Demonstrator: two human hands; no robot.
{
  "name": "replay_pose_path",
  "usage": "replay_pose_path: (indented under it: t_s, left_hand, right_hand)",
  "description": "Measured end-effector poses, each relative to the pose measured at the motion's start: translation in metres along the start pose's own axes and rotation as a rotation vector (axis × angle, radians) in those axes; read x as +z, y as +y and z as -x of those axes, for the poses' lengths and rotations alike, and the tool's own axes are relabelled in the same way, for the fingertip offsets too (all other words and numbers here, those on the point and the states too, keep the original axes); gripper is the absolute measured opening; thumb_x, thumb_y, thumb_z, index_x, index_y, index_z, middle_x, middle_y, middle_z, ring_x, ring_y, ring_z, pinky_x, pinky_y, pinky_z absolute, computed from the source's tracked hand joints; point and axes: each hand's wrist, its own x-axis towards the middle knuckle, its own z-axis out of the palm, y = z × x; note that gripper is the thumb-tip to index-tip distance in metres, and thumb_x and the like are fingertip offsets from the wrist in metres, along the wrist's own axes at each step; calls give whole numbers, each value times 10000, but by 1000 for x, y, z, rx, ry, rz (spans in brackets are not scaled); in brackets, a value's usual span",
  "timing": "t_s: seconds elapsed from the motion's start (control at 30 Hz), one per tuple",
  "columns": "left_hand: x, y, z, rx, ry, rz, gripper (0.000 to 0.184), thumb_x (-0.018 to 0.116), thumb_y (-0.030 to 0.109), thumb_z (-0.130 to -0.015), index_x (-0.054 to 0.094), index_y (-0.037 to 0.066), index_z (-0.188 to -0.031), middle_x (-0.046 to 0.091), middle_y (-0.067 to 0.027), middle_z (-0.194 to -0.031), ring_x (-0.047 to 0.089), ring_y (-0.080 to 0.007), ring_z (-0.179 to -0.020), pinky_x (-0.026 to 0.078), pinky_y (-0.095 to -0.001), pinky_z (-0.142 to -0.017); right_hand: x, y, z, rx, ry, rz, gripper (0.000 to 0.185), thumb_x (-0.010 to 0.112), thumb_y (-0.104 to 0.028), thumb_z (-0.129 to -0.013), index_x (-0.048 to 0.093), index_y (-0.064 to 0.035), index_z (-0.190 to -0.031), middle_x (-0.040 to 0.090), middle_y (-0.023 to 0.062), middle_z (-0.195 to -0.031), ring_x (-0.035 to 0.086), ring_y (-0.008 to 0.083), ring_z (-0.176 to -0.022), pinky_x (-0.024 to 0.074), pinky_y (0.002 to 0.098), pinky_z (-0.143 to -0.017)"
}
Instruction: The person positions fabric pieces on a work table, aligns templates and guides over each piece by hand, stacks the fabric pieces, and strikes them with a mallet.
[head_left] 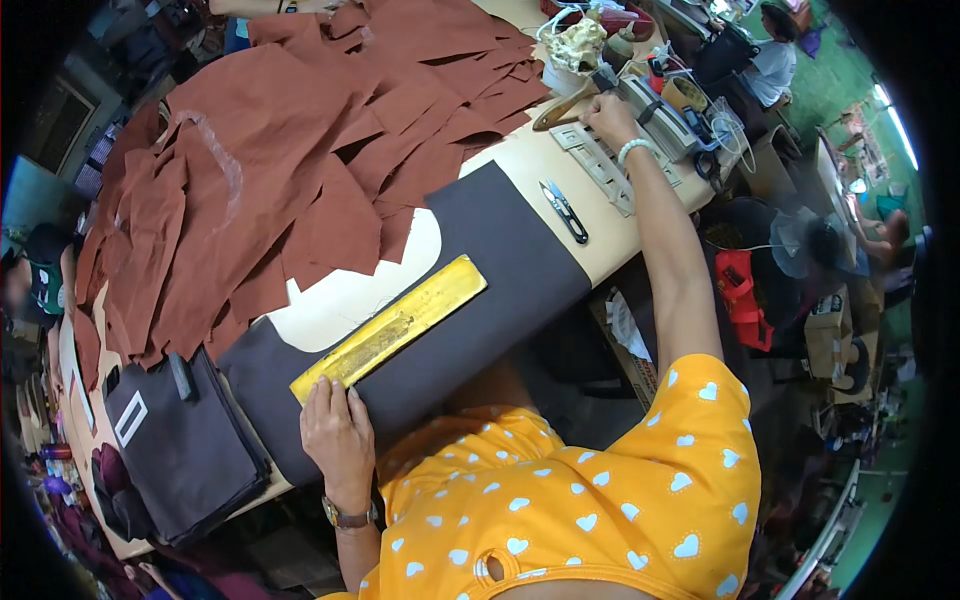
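Observation:
My left hand point(338, 435) lies with its fingers stretched out on the near left end of a worn yellow board point(400, 325). The board rests diagonally on dark grey fabric point(510, 225). At the far right of the table, my right hand point(610, 118) is closed, its fingers curled down beside a wooden-handled brush point(562, 110). Whatever is in those fingers, if anything, is hidden. Under that forearm lie flat metal strips with slots point(598, 168). A pair of black thread snips point(565, 212) lies on the pale tabletop nearby.
Overlapping reddish-brown pieces point(300, 150) cover the far side of the table point(615, 235). Folded dark cloth point(190, 450) lies at the left, with a white rectangular frame point(131, 418) on it. Containers, cords and a grey box point(660, 120) crowd the right corner. Other people sit farther off.

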Motion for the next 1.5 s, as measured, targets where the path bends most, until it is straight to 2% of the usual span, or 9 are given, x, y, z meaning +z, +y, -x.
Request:
replay_pose_path:
  t_s: [0.17, 0.33, 0.5, 0.63, 0.7, 0.77, 0.93, 1.17, 1.5]
  left_hand:
    - [-1, 1, -3, 68, 78, -42, 197, 580, 94, -829, 632, -46, -958, 618, -192, -1034, 601, -337, -901, 474, -392, -802]
    - [-1, 0, -4, 67, 93, -7, 182, 581, 98, -829, 639, -34, -941, 625, -182, -1005, 606, -332, -864, 479, -391, -775]
    - [-2, -2, -7, 52, 103, 39, 136, 584, 92, -821, 635, -15, -888, 626, -158, -934, 604, -319, -834, 481, -379, -750]
    - [-9, -9, -14, 10, 5, 112, 97, 576, 69, -809, 617, -7, -850, 613, -142, -872, 596, -318, -798, 479, -371, -725]
    - [-12, -18, -20, 11, -2, 171, 86, 560, 52, -807, 608, -14, -835, 606, -139, -850, 590, -324, -781, 476, -368, -712]
    - [-6, -35, -23, 11, -10, 299, 124, 534, 38, -818, 596, -16, -910, 610, -140, -861, 599, -310, -794, 478, -353, -723]
    - [-7, -60, -20, -98, -124, 703, 361, 469, 6, -859, 461, -8, -1219, 625, -137, -959, 610, -212, -867, 465, -299, -798]
    - [3, -67, -10, -119, -102, 869, 456, 496, -18, -815, 434, 2, -1267, 603, -152, -1018, 595, -238, -940, 459, -318, -844]
    - [-3, -67, -8, -56, -167, 761, 654, 682, 66, -728, 405, 17, -1318, 555, -124, -1102, 542, -222, -1028, 416, -323, -934]
  right_hand:
    - [-18, 13, -9, -29, -289, -236, 229, 632, -208, -693, 667, 5, -771, 655, 146, -697, 624, 260, -700, 483, 335, -680]
    - [-47, 20, -10, -146, -192, -305, 306, 733, -290, -678, 702, -15, -807, 632, 52, -642, 577, 119, -650, 447, 274, -630]
    - [-119, -77, 57, -400, -166, -311, 336, 644, -320, -821, 658, 13, -782, 624, 42, -667, 553, 66, -620, 443, 243, -586]
    - [-121, -148, 150, -592, -110, -363, 185, 656, -180, -833, 643, 5, -830, 629, 24, -728, 563, 48, -629, 440, 201, -583]
    - [-95, -162, 192, -533, -158, -655, 128, 663, -75, -813, 629, 3, -909, 632, 18, -760, 571, 48, -633, 441, 185, -590]
    - [-75, -176, 229, -478, -285, -873, 290, 612, -7, -834, 547, -12, -1116, 601, 40, -899, 564, 55, -721, 449, 183, -617]
    - [-26, -192, 278, -149, -368, -1262, 397, 579, -14, -862, 459, -4, -1241, 585, 26, -891, 527, 38, -750, 425, 178, -616]
    - [8, -181, 295, -27, -592, -1186, 390, 532, -3, -884, 435, 10, -1261, 579, 1, -833, 496, 24, -701, 378, 149, -593]
    - [20, -190, 293, 2, -557, -995, 411, 570, -1, -847, 438, 33, -1234, 580, 11, -763, 500, 34, -663, 390, 169, -572]
